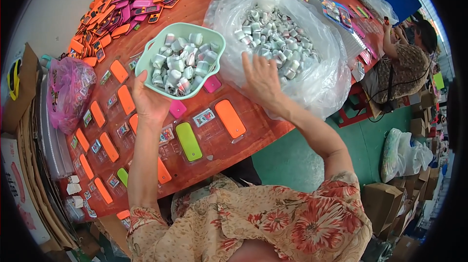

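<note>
Far to the left of the left hand [150, 102] and its fingers stand flattened cardboard sheets [30, 164], and closer in, a pink translucent plastic bag [71, 91] rests at the edge of the red desk [258, 140]. Between that bag and the left fingers, and nearer the body, orange plastic cases [109, 147] lie in slanting rows with clear plastic trays beside them. Beyond the left fingers, a heap of orange and magenta phone-shaped toys [122, 13] covers the far side.

The left thumb lies up against the near left side of a mint-green basin [207, 29]; the hand grips and supports it, though the other fingers are mostly hidden beneath. Small whitish-grey rolls [183, 62] fill the basin, just past the left fingertips. Nearer the body than both sets of fingers lie a lime-green case [188, 141], a small picture packet [204, 117] and a larger orange case [230, 119].

The right hand [263, 80] has its fingers spread, pinching nothing visible, over the near left edge of a big clear plastic bag [336, 79]; whether they touch it I cannot tell. More rolls [273, 37] lie in that bag, just beyond the right fingers. Well to the right of them sits a co-worker [407, 69] in a patterned top; cardboard cartons [382, 206] stand nearer the body on that side.
</note>
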Demonstrator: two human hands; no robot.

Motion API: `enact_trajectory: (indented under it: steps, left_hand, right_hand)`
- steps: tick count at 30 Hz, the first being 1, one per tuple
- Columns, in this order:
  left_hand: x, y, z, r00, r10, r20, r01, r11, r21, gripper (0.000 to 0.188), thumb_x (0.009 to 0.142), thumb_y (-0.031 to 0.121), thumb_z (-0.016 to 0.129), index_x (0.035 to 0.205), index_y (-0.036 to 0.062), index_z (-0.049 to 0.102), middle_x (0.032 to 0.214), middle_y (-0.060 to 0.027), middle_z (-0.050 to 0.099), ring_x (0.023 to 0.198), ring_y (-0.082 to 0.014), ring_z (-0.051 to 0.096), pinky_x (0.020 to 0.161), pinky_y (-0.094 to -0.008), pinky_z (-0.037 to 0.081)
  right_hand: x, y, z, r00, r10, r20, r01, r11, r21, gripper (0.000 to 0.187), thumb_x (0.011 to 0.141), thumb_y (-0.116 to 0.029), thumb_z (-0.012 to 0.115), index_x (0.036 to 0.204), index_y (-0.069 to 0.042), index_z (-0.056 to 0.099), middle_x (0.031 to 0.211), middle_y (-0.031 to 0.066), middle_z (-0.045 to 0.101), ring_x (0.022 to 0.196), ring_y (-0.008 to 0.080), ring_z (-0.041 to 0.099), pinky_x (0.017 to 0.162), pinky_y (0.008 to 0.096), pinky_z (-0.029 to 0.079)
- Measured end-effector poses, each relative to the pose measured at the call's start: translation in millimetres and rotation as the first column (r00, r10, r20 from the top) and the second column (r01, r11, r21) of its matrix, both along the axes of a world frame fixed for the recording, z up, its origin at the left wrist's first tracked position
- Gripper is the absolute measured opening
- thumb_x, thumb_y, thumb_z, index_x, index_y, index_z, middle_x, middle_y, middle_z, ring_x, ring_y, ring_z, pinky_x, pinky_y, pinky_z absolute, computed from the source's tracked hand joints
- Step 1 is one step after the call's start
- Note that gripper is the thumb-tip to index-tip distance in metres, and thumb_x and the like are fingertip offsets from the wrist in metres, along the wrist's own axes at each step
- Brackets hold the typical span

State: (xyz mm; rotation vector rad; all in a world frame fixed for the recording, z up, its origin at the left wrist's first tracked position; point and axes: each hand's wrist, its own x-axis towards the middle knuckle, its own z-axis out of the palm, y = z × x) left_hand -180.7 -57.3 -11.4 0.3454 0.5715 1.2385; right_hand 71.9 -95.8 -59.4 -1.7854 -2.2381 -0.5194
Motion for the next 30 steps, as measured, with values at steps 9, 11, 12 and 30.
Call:
enact_trajectory:
  steps: [9,11,12,30]
  left_hand:
    - [-2.3,-5.4,-2.8,1.0,-0.016,-0.024,0.015,1.0,-0.025,0.049,0.077,0.029,0.047,0.122,0.0085,0.04,0.122,-0.0072,0.045,0.11,-0.0248,0.044,0.093,-0.042,0.035]
    - [-0.2,-7.2,-1.6,0.999,0.009,-0.051,-0.009,1.0,-0.003,0.05,0.078,0.029,0.047,0.122,0.0077,0.04,0.122,-0.0073,0.045,0.111,-0.0247,0.043,0.093,-0.0419,0.034]
    - [-0.3,-8.9,0.4,0.998,0.013,-0.054,-0.013,1.0,-0.003,0.05,0.078,0.029,0.047,0.122,0.0077,0.04,0.122,-0.0073,0.045,0.111,-0.0247,0.043,0.093,-0.0419,0.034]
    - [-8.8,-8.8,3.1,1.0,0.004,0.012,-0.005,0.999,0.039,0.053,0.078,0.031,0.048,0.124,0.007,0.037,0.126,-0.0075,0.041,0.115,-0.0253,0.038,0.096,-0.0429,0.029]
  right_hand:
    - [-1.1,18.4,-7.5,0.99,-0.02,0.141,0.034,0.995,-0.094,0.003,0.067,-0.009,0.051,0.068,-0.007,0.05,0.064,0.0073,0.055,0.065,0.0208,0.055,0.069,0.0335,0.033]
    - [7.2,21.6,-4.8,0.995,-0.034,0.098,0.047,0.99,-0.133,0.003,0.067,-0.009,0.051,0.068,-0.007,0.051,0.061,0.0087,0.056,0.063,0.0218,0.057,0.066,0.0345,0.034]
    - [11.0,21.9,-3.0,0.995,-0.035,0.097,0.048,0.99,-0.134,0.004,0.066,-0.008,0.051,0.065,-0.006,0.048,0.059,0.01,0.056,0.06,0.0229,0.056,0.063,0.0343,0.035]
    - [113.2,70.6,46.0,0.954,-0.276,0.119,0.247,0.946,0.211,0.004,0.067,-0.005,0.046,0.071,-0.004,0.047,0.059,0.0163,0.056,0.057,0.0314,0.058,0.056,0.0422,0.04]
